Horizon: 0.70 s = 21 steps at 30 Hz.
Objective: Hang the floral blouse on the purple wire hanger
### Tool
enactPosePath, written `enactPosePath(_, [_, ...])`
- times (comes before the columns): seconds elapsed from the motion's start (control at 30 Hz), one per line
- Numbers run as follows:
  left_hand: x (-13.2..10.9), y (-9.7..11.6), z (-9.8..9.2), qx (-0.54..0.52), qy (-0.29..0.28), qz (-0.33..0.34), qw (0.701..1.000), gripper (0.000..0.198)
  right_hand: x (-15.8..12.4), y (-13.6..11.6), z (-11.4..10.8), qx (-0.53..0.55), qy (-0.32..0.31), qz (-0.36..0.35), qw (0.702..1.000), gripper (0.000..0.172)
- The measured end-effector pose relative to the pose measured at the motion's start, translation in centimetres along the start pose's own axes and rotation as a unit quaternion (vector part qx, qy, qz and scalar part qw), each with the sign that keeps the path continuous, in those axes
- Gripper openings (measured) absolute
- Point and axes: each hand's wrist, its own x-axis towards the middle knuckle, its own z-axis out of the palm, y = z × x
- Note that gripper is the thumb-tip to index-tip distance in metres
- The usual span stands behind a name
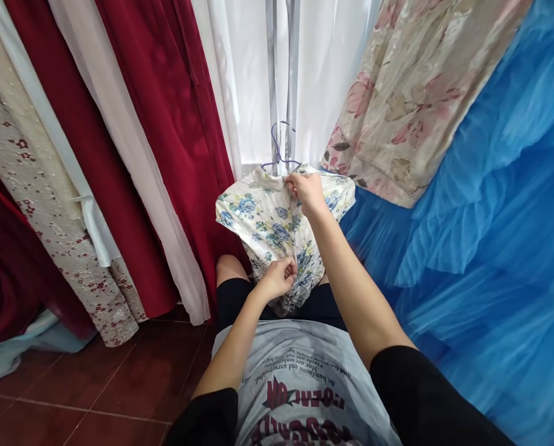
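A white blouse with blue flowers (262, 223) hangs on a purple wire hanger (277, 148) in front of me, over my knees. My right hand (307, 191) is closed on the blouse's collar just under the hanger's hook. Lower down, my left hand (279, 277) pinches the blouse's hem near my lap. The hanger's hook rests against a metal pole (281, 80).
Dark red curtains (165, 124) and white and flower-patterned fabrics (39, 204) hang at the left. A pink floral cloth (411, 93) and a mass of blue tulle (490, 248) fill the right. White sheer curtain hangs behind the pole. Red-brown floor tiles (95, 384) lie below left.
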Motion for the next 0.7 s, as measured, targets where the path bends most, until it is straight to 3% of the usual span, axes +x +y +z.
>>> enactPosePath(0.1, [1.3,1.8,-1.9,0.005,0.052,0.044,0.998,0.014,-1.5,0.1,-0.6,0.015,-0.013,0.027,0.999,0.011])
enactPosePath(0.2, [4.5,5.2,-6.0,-0.048,0.215,0.099,0.97,0.029,-2.6,0.3,-1.0,-0.002,-0.025,0.017,1.0,0.012])
enactPosePath(0.27, [7.2,7.7,-8.8,-0.067,0.275,0.145,0.948,0.028,-2.7,0.3,-1.1,-0.027,-0.034,-0.019,0.999,0.012])
enactPosePath(0.37, [10.6,10.6,-11.4,0.044,0.242,0.204,0.947,0.003,-2.3,0.6,-1.2,-0.068,-0.043,-0.071,0.994,0.013])
enactPosePath(0.43, [11.8,11.7,-11.9,0.124,0.223,0.222,0.941,0.011,-2.0,1.3,-1.2,-0.112,-0.025,-0.097,0.989,0.015])
enactPosePath(0.5, [12.5,12.2,-12.4,0.15,0.244,0.232,0.929,0.012,-1.9,2.3,-1.2,-0.164,0.003,-0.109,0.98,0.017])
enactPosePath(0.57, [12.8,11.9,-13.7,0.129,0.306,0.234,0.914,0.013,-2.3,3.5,-1.3,-0.186,0.008,-0.083,0.979,0.019])
enactPosePath(0.7, [12.8,8.2,-19.1,0.015,0.449,0.178,0.875,0.018,-4.3,5.2,-2.4,-0.142,-0.031,-0.004,0.989,0.019])
